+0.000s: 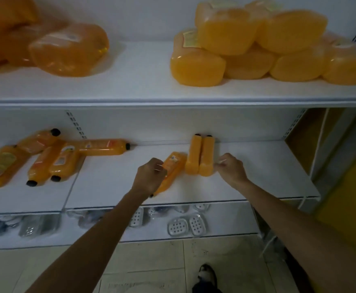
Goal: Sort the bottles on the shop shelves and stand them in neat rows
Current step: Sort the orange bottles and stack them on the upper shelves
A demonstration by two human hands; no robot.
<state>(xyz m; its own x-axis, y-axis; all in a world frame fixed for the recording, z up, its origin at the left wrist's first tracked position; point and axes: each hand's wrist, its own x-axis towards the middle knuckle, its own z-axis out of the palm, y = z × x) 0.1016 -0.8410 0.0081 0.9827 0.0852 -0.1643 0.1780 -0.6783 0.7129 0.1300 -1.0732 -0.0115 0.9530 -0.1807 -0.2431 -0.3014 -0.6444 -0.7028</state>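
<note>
Centrally, on middle shelf [261, 166]: lying bottle [174, 163] gripped in left hand [150, 175], just left of upright pair [199, 157]; right hand [231, 169] curled against pair, grip indeterminable. Tip upright by the body; set flush beside pair; steady pair against toppling.

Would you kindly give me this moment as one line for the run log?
stage: sorting middle shelf | left hand: grips lying bottle | right hand: at bottle pair, contact unclear
</note>
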